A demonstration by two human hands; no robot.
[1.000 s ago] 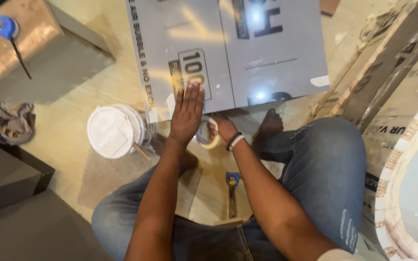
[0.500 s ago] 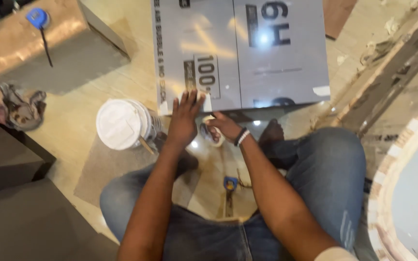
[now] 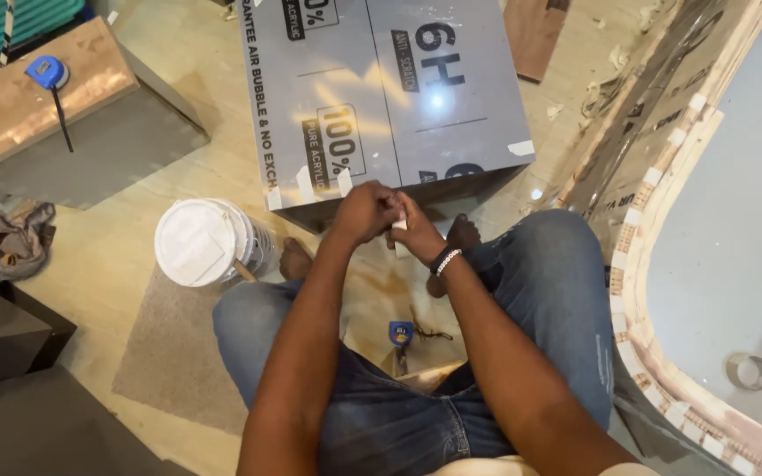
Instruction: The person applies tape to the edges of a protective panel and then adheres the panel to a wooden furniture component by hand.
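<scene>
Floor-level: both hands meet at grey box (image 3: 381, 97) edge; left hand (image 3: 365, 211) & right hand (image 3: 416, 231) pinching white tape strip (image 3: 399, 226).

1. A grey rectangular panel (image 3: 381, 97), covered by a glossy protective film printed with black lettering and thin black lines, is shown lying flat at the top centre; a bright light glare is reflected on it.
2. Small white tape strips (image 3: 306, 183) are seen along its near edge, and another at its right corner.
3. A round white plastic tub (image 3: 205, 242) with a white lid is placed on the floor, just left of the panel's near corner.
</scene>
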